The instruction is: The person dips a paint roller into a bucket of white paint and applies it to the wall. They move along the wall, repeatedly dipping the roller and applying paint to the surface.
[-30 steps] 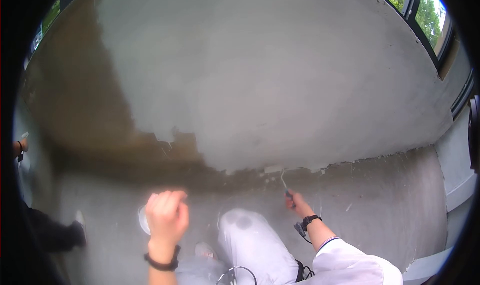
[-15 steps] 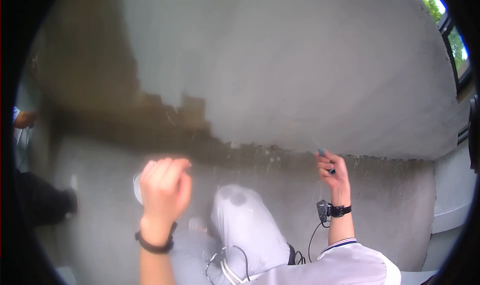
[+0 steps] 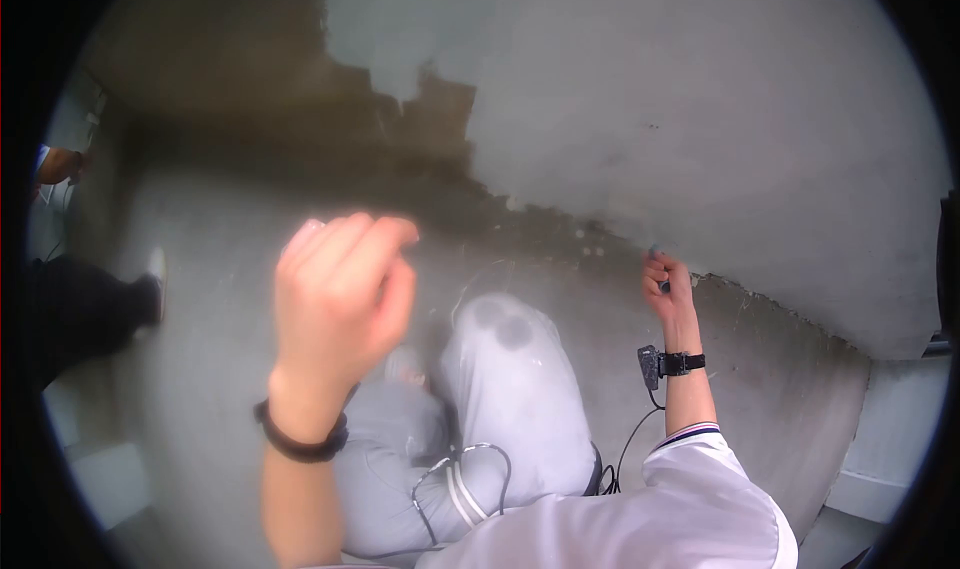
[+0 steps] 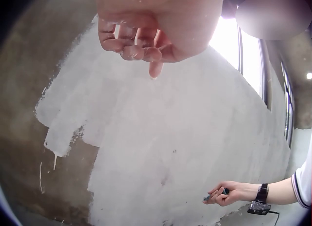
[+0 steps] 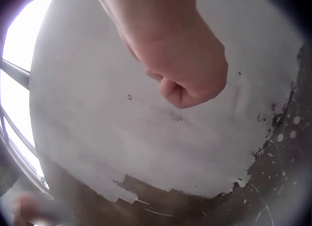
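Observation:
My right hand (image 3: 670, 287) grips the teal-and-dark handle (image 4: 225, 191) of a small paint roller, close to the lower edge of the pale coated wall (image 3: 640, 99). The roller's head does not show now. In the right wrist view the fingers (image 5: 178, 93) are curled in front of the pale coating. My left hand (image 3: 345, 294) hangs raised in front of me, away from the wall, fingers loosely bent with nothing held. Brown uncoated wall (image 3: 210, 64) borders the coating on the left, with a ragged edge between them.
My bent knee (image 3: 515, 354) is below and between the hands. At the far left are another person's dark-trousered leg (image 3: 95, 304) and a hand (image 3: 58, 166). A cable (image 3: 630, 449) hangs from my right wrist. Windows (image 4: 243, 55) stand at the upper right.
The head view has tilted downward. My right hand, holding the roller, has shifted right along the wall's lower edge, its forearm now more upright. My left hand stays raised and looks larger.

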Available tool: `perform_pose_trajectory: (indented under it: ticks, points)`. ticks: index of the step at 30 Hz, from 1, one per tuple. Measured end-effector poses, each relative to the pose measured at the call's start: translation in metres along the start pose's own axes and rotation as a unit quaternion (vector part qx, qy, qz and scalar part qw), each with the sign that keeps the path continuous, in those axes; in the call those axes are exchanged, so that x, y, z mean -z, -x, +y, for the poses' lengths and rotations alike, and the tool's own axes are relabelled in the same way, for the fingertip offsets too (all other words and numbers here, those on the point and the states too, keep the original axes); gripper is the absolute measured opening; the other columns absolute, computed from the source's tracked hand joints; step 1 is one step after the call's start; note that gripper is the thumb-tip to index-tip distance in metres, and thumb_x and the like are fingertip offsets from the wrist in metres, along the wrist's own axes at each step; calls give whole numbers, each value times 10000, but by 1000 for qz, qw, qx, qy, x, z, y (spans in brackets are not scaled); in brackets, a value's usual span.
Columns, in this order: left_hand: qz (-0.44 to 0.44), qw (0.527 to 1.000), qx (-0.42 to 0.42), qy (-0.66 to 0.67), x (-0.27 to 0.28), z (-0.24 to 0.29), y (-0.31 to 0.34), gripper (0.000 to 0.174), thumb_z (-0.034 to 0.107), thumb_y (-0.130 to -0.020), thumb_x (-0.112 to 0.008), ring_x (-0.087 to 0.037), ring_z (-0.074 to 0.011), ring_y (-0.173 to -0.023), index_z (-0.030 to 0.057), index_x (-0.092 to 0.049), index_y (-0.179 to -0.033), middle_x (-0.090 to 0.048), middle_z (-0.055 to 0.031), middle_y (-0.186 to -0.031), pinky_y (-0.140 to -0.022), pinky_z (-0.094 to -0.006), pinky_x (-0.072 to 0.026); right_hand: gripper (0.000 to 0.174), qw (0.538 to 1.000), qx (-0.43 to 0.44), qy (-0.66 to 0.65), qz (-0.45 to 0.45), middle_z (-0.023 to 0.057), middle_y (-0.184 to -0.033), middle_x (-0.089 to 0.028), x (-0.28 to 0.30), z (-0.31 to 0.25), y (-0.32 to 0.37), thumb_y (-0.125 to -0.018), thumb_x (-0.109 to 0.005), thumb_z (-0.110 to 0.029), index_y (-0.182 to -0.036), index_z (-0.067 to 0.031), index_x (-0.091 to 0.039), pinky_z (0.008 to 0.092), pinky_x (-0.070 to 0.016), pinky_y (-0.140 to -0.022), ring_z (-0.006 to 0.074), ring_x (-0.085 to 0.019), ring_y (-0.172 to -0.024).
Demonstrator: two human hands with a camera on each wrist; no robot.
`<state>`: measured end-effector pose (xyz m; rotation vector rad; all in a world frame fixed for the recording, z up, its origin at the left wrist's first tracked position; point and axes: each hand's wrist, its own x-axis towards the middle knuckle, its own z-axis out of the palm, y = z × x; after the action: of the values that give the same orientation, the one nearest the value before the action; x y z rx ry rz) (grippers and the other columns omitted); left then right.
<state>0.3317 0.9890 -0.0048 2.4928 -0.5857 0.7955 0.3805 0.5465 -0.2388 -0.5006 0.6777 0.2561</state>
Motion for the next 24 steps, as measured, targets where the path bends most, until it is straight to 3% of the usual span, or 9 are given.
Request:
perform_pose_trajectory:
  ticks: [5,8,13,14,16,17,18,21,24]
  points:
    - [-29,999,20,-26,69,-10,-12,182,-42,-672,-594,-523,-236,-599,50,-630,-825,-538,-66,-676,-572,-349,-386,163,1000,-18,15,21,-46,-651,-391,-52,15,28,-995,-483,-102,-1037,56,-491,229,-209,-382,32,-355,-473]
    - [-4,1000,8,-22,55,-24,0,185,-38,-657,-594,-517,-240,-597,52,-628,-816,-524,-68,-667,-572,-353,-380,216,1000,-7,7,-26,-34,-671,-397,-72,1,61,-1000,-470,-99,-1107,89,-473,224,-214,-392,32,-362,-479]
    - [-12,1000,6,-25,55,10,15,191,-30,-645,-593,-522,-267,-619,42,-626,-819,-518,-86,-671,-596,-380,-379,346,992,9,-76,-98,-7,-726,-411,-87,-43,183,-1015,-444,-105,-1245,150,-401,223,-222,-408,34,-369,-487]
    - [11,1000,2,-19,58,25,13,164,-90,-678,-555,-456,-222,-520,16,-611,-788,-512,-71,-622,-561,-352,-342,361,988,29,-104,-111,-1,-739,-412,-83,-52,206,-1021,-431,-109,-1261,157,-386,225,-221,-410,35,-369,-488]
    - [20,1000,-4,-12,58,48,4,163,-91,-677,-553,-452,-223,-518,15,-611,-787,-507,-71,-619,-562,-353,-341,376,981,50,-135,-127,4,-751,-413,-73,-73,248,-1027,-417,-114,-1276,164,-371,228,-219,-411,36,-369,-488]
    - [27,1000,-10,-4,63,54,2,163,-91,-676,-552,-448,-225,-516,14,-610,-786,-502,-71,-616,-562,-354,-339,378,976,100,-140,-136,8,-755,-412,-70,-77,270,-1031,-406,-114,-1279,168,-368,230,-218,-411,37,-366,-489]
    - [28,1000,-13,3,72,27,-15,163,-91,-676,-552,-448,-225,-516,14,-610,-786,-502,-71,-616,-562,-354,-339,379,968,154,-143,-137,11,-759,-412,-96,-71,276,-1034,-395,-114,-1281,172,-366,232,-217,-411,38,-363,-489]
    - [12,1000,-7,11,65,18,-28,164,-90,-673,-549,-446,-228,-520,14,-607,-786,-493,-71,-611,-563,-355,-340,366,940,292,-121,-127,9,-746,-405,-93,-90,288,-1038,-402,-128,-1302,125,-402,236,-203,-415,45,-334,-485]
    - [10,1000,-5,6,57,6,-25,163,-89,-670,-547,-448,-230,-527,14,-604,-782,-496,-72,-615,-563,-357,-340,333,948,283,-13,-145,-11,-693,-388,-70,-107,270,-1034,-414,-130,-1295,67,-474,234,-199,-416,47,-314,-466]
